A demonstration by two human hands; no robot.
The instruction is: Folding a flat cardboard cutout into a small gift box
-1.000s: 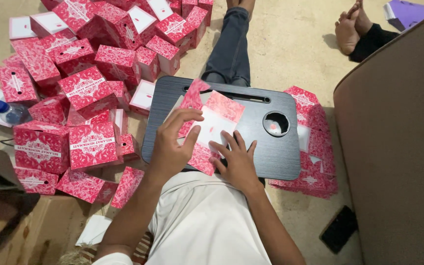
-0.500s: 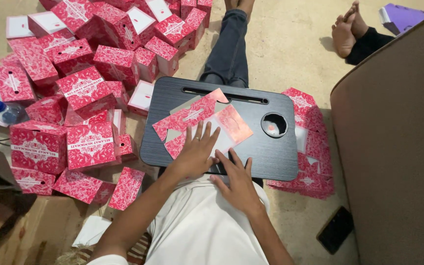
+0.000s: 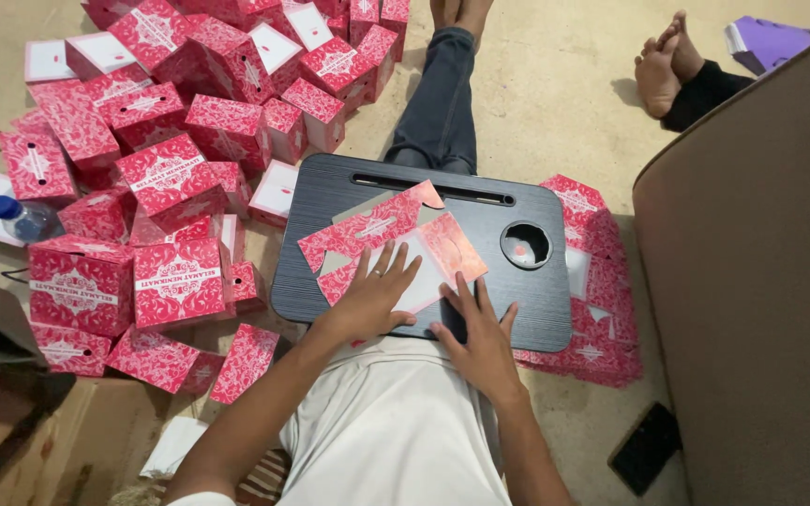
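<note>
A flat, unfolded red-and-white carton blank (image 3: 388, 245) lies on the black lap-desk surface (image 3: 555, 309), its patterned pink-red flaps spreading toward ten o'clock and its plain white inner panel facing up near the middle. The left hand (image 3: 374, 298) presses flat on that white panel, fingers (image 3: 394, 267) spread and released, grasping nothing. The right hand (image 3: 482, 328) lies at about five o'clock from the blank, fingers open and splayed, their tips touching the blank's near edge and the surface. A round cup hole (image 3: 526, 244) sits in the surface at three o'clock. From nine to twelve o'clock the floor holds a heap of assembled red boxes (image 3: 175, 178) with white oval labels. A stack of flat red blanks (image 3: 597, 281) lies beyond the surface at three o'clock. A blue-capped bottle (image 3: 19, 217) lies at nine o'clock.
</note>
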